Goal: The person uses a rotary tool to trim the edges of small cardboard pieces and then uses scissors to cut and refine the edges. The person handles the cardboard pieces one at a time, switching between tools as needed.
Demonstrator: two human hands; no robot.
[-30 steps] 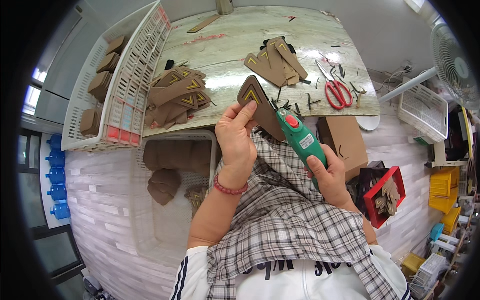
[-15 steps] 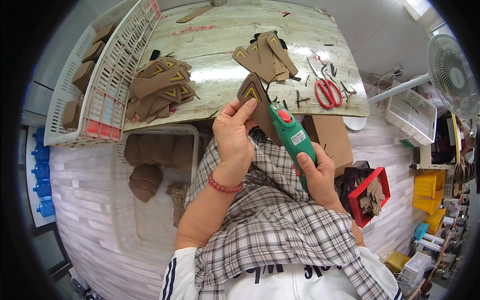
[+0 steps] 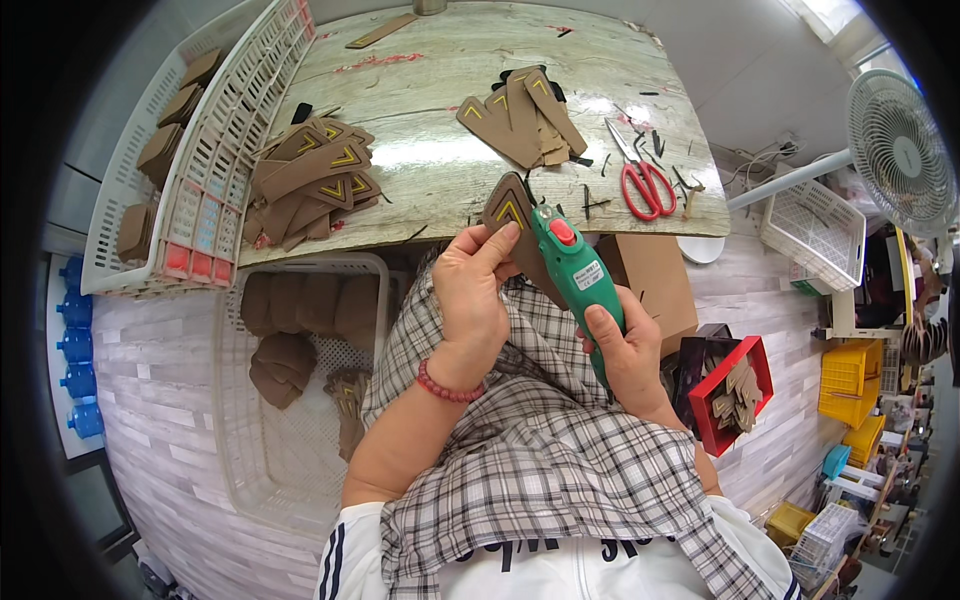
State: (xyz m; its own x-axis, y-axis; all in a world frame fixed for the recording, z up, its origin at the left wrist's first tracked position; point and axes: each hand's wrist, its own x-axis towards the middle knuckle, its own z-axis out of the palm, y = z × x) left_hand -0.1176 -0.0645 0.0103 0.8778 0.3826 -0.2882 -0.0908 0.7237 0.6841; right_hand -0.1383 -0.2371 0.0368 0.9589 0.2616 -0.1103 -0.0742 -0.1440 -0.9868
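My left hand (image 3: 474,292) pinches a brown strap-like piece (image 3: 508,200) between thumb and fingers. A yellow V-shaped mark shows near its pointed end. In my right hand (image 3: 630,345) is a green electric cutter (image 3: 582,262) with a red button. The cutter's head lies against the right edge of the brown piece, near the table's front edge; the blade itself is too small to make out. Similar brown pieces (image 3: 520,115) lie fanned out beyond my hands. A larger heap of them (image 3: 315,180) is at the table's left.
Red-handled scissors (image 3: 648,188) and dark scraps lie on the table (image 3: 430,200). A white crate (image 3: 215,160) stands at left, another basket (image 3: 235,440) below it. At right are a cardboard box (image 3: 655,285), a red box (image 3: 765,365) of pieces and a fan (image 3: 905,150).
The brown piece has been drawn a little toward me along the cutter's head. The whole view has shifted slightly. Both hands keep their holds.
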